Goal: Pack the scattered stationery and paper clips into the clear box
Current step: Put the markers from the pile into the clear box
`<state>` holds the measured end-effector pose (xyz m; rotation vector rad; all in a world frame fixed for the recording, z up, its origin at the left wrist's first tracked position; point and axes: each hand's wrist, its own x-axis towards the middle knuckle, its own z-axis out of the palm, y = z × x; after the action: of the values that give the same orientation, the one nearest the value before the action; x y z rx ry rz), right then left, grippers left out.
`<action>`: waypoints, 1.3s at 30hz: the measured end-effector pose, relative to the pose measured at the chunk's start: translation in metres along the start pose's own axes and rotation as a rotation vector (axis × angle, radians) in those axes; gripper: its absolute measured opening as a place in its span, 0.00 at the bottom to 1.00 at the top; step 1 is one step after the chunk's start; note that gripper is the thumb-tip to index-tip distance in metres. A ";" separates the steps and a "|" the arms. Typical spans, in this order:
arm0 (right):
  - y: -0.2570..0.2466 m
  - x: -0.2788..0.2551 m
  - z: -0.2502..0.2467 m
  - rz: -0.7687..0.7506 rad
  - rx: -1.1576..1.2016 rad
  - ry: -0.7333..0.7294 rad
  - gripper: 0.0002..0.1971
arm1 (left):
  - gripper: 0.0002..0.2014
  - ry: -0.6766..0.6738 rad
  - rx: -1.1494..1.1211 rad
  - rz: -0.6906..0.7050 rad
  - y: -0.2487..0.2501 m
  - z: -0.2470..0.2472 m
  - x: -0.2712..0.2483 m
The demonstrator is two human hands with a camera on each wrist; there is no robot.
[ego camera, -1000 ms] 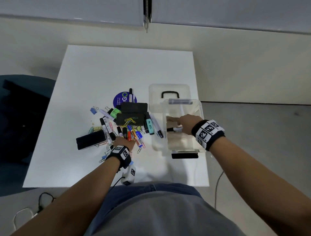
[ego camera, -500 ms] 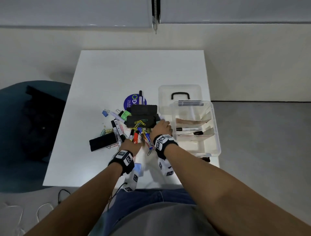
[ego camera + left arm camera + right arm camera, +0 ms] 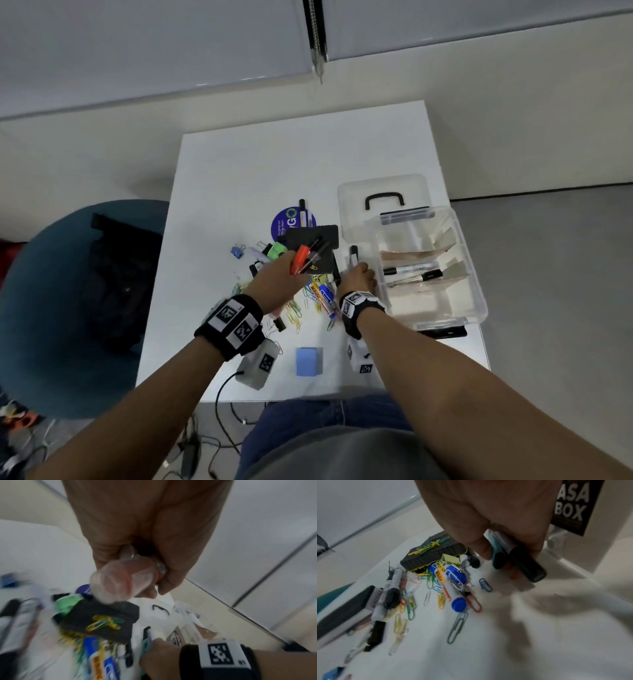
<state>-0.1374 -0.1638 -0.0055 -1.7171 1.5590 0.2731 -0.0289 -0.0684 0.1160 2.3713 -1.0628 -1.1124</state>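
My left hand (image 3: 284, 274) is raised over the pile and grips a bunch of pens (image 3: 306, 258), one with an orange barrel; their clear caps (image 3: 120, 580) point at the left wrist camera. Just left of the clear box (image 3: 479, 301), my right hand (image 3: 358, 274) grips a teal highlighter and a black-capped marker (image 3: 527, 563) low over the table. Two markers (image 3: 407, 270) lie inside the box between cardboard dividers. Coloured paper clips (image 3: 440, 599), a blue marker (image 3: 455, 574) and a black foam eraser (image 3: 433, 553) stay in the pile.
The box lid (image 3: 383, 198) with a black handle lies behind the box. A blue sticky-note pad (image 3: 309, 361) sits near the front edge. A green highlighter (image 3: 276, 250) and a blue binder clip (image 3: 236, 251) lie at the pile's left. A teal chair (image 3: 51, 308) stands left of the table.
My right hand came out of the box, crossed to the pile and took hold of two markers. My left hand lifted a bunch of pens off the pile.
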 end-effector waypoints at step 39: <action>0.036 -0.011 -0.169 -0.488 -0.832 -0.199 0.15 | 0.12 -0.278 -0.318 -0.021 0.084 0.073 0.091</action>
<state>-0.2294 -0.2654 0.1005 -2.5325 0.8638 0.8940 -0.0869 -0.1903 0.0666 2.0254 -0.8659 -1.5264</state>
